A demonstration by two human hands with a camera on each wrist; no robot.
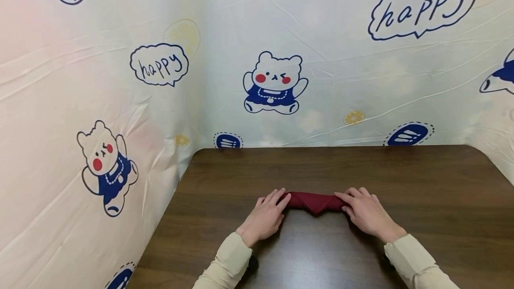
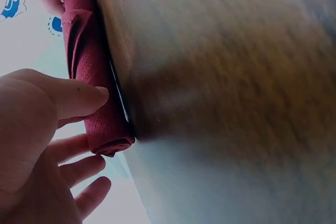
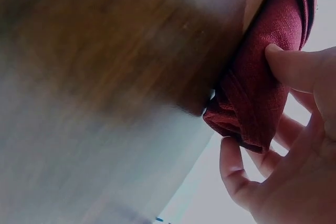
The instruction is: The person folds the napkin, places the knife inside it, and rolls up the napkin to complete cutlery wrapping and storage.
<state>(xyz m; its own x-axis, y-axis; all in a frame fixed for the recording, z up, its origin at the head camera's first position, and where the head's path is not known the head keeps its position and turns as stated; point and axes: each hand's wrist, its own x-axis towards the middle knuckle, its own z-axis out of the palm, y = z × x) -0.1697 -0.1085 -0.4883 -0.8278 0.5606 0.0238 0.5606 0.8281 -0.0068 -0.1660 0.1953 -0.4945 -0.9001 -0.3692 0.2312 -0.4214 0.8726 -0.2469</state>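
A dark red cloth napkin (image 1: 315, 202), rolled into a tube, lies crosswise on the brown table. One triangular corner hangs from the middle of the roll toward the person. My left hand (image 1: 265, 215) grips the roll's left end; in the left wrist view its thumb (image 2: 84, 97) presses the near side, with fingers behind. At the right end, my right hand (image 1: 366, 212) pinches the roll between thumb and fingers. The right wrist view shows the folded layers of the napkin's end (image 3: 244, 111) beside the fingertips. Parts of the fingers are hidden behind the cloth.
The wooden table (image 1: 225, 173) has rounded far corners. A pale curtain (image 1: 337, 79) printed with cartoon bears and the word "happy" hangs behind the table and along its left side.
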